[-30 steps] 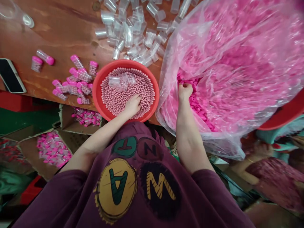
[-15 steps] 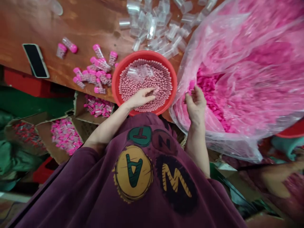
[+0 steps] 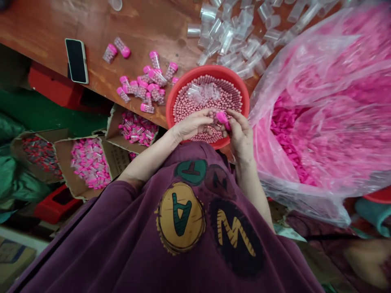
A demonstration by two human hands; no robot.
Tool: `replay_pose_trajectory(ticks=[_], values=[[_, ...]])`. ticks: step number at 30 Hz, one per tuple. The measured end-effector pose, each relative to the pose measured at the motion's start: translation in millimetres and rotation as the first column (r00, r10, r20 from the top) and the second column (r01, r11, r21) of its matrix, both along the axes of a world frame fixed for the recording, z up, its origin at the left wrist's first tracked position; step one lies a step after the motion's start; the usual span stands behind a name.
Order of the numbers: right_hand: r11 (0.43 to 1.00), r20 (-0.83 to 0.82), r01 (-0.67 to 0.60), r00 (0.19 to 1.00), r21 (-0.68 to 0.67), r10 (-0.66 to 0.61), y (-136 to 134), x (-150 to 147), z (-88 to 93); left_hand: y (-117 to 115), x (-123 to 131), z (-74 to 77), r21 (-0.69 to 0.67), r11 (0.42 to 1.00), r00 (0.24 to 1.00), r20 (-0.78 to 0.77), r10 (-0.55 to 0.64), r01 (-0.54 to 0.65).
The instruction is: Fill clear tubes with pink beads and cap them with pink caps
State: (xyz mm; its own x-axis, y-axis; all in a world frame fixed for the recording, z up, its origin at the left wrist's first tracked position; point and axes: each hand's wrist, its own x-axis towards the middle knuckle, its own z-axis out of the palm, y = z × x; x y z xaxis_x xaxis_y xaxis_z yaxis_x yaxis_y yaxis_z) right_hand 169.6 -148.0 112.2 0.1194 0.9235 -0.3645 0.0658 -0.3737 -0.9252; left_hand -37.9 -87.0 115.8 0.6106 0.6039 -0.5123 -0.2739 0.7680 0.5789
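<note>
Over the near part of a red basin (image 3: pixel 171 106) of pink beads (image 3: pixel 186 110), my two hands meet. My left hand (image 3: pixel 195 124) is closed round a small clear tube of beads (image 3: pixel 213 116), mostly covered by the fingers. My right hand (image 3: pixel 241 132) pinches a bright pink cap (image 3: pixel 222 118) at the tube's end; whether the cap is seated on it I cannot tell. Several clear empty tubes (image 3: pixel 201 92) lie on the beads at the basin's far side.
Capped bead tubes (image 3: pixel 157 76) lie left of the basin, with a phone (image 3: pixel 77 61) beyond. Loose clear tubes (image 3: pixel 226 38) are spread behind. A big plastic bag (image 3: pixel 305 122) of pink caps stands right. Cardboard boxes (image 3: pixel 114 156) of filled tubes sit below the table's edge.
My right hand has come left from the bag with a pink cap to meet my left hand. The left hand has lifted slightly over the beads. The view has shifted left.
</note>
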Motion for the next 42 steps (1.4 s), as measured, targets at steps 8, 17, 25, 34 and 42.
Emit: replay_pose_trajectory(ticks=[8, 17, 25, 34, 42], values=[[0.915, 0.426, -0.297, 0.890, 0.272, 0.162, -3, -6, 27.9, -1, 0, -1.0, 0.084, 0.996, 0.998, -0.062, 0.019, -0.014], [0.927, 0.428, -0.242, 0.898, 0.286, 0.102, 4, 11, 28.6, -4, -3, -5.0, 0.089, 0.992, 0.987, -0.143, -0.078, 0.092], [0.828, 0.520, -0.556, 0.728, 0.069, 0.446, 15, 24, 41.9, -6, -7, -17.8, 0.137, 0.976, 0.953, -0.277, -0.124, 0.167], [0.938, 0.610, -0.315, 0.775, 0.143, 0.167, 4, 18, 5.2, -11, -14, -35.7, 0.008, 0.989, 0.973, -0.177, -0.146, 0.149], [0.917, 0.444, -0.346, 0.866, 0.198, 0.231, 8, 2, 19.9, -8, -7, -22.4, -0.021, 0.992, 0.980, -0.151, -0.130, 0.128]])
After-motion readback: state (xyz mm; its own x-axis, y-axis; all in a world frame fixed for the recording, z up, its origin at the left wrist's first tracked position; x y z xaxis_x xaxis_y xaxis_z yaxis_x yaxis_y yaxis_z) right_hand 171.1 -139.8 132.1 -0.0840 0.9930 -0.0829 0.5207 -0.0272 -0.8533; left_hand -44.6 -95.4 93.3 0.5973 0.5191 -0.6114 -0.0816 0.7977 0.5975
